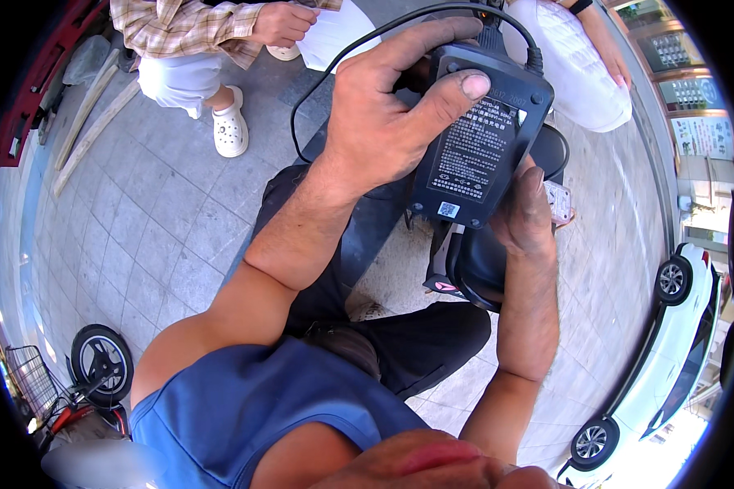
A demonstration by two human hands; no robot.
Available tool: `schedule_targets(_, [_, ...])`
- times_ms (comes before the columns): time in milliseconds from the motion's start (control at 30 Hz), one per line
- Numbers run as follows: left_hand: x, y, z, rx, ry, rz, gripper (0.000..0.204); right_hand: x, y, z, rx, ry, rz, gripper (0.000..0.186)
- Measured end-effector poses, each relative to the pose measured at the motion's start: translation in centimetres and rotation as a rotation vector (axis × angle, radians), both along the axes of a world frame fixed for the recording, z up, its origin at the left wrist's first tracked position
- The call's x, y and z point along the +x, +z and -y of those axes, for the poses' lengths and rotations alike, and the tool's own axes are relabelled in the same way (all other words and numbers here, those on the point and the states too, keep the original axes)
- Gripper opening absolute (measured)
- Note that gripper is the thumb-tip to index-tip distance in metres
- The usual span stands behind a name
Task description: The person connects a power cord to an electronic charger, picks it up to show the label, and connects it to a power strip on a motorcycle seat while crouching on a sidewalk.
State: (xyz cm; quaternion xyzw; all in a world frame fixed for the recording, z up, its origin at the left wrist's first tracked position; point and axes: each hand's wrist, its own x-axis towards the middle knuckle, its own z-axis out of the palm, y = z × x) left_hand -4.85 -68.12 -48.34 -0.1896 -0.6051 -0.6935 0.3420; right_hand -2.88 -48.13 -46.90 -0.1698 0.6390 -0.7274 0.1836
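Observation:
A black box-shaped battery charger point(467, 175) is held up in front of me, its printed label facing my view. My left hand point(383, 106) grips its upper left side, thumb across the front of the label and fingers round the top edge. Against the lower right edge my right hand point(523, 210) is closed, its thumb pointing up and its other fingers mostly hidden behind the box. A black cable point(334, 69) leaves the top of the charger and loops down to the left. Under the charger is a black, seat-like curved part point(481, 265).
Across from me a person in a plaid sleeve point(183, 33) stands at the upper left, near wooden strips point(90, 122). Another person in white trousers point(575, 61) is at the upper right. A red bike point(77, 416) is lower left; a white car point(652, 367) is parked right.

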Motion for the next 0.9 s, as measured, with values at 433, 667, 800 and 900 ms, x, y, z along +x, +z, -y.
schedule_targets(433, [-0.6,-1.2,-1.4,-0.105,-0.053,-0.022,0.047,-0.7,0.6,0.3,0.185,-0.416,-0.486,0.060])
schedule_targets(667, [-1.1,-1.5,-1.1,-0.130,-0.035,-0.059,0.050,-0.6,0.7,0.4,0.245,-0.413,-0.542,0.057])
schedule_targets(800, [-1.5,-2.3,-1.2,-0.103,-0.093,-0.014,0.048,-0.8,0.7,0.4,0.267,-0.417,-0.573,0.057])
schedule_targets(900, [-1.4,-2.4,-1.0,-0.095,-0.110,-0.006,0.047,-0.6,0.7,0.6,0.273,-0.428,-0.578,0.057])
